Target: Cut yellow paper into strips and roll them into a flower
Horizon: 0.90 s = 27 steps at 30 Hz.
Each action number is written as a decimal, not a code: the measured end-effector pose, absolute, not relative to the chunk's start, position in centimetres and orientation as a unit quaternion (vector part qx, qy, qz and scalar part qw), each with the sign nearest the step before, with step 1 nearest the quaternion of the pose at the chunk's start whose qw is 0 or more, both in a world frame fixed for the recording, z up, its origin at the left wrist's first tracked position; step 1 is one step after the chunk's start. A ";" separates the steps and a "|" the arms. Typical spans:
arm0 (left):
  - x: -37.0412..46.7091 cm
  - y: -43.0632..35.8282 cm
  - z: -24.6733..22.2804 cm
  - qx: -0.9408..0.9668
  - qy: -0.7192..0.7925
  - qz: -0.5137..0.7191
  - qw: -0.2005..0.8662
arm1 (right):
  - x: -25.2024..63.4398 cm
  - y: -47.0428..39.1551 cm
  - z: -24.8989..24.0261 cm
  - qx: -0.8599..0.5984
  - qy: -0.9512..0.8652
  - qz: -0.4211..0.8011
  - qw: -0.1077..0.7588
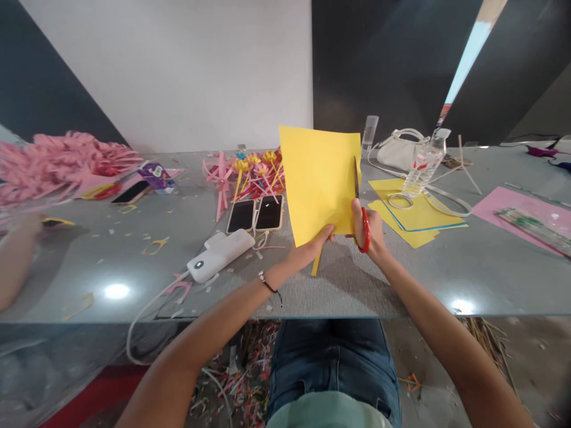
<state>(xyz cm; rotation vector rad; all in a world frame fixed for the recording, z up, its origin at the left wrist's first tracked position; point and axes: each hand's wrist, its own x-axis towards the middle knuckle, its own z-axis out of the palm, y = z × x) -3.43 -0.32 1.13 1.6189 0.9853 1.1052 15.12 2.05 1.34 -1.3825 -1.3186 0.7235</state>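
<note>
Viewed from my remote station: a yellow sheet (319, 178) held up over the near part of the grey table (446, 273), centrally in front of the seated wearer. The left hand (312, 245) is closed on its lower edge, thumb on the near face; I judge this grip leaves the upper area unobstructed and steadies the paper beside the blades. The right hand (373, 230) is wrapped around the red-handled scissors (366, 232), near the left but apart from it. One blade overlies the sheet's right margin; I cannot tell whether the blades are parted. A narrow yellow strip (316, 264) shows below the left hand; whether it is attached is unclear to me. Further yellow sheets (419, 239) lie to the right beneath a bottle (426, 164), perhaps placed there for easy reach. Orientation: the sheet's long axis stands nearly upright, its top edge away from the wearer; the scissors run roughly parallel, tips up and away, handle loops toward the wearer.
</note>
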 end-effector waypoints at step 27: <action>-3.0 -0.6 0.0 0.681 0.409 0.406 0.452 | 15.9 2.3 2.0 -0.628 -0.561 0.210 0.497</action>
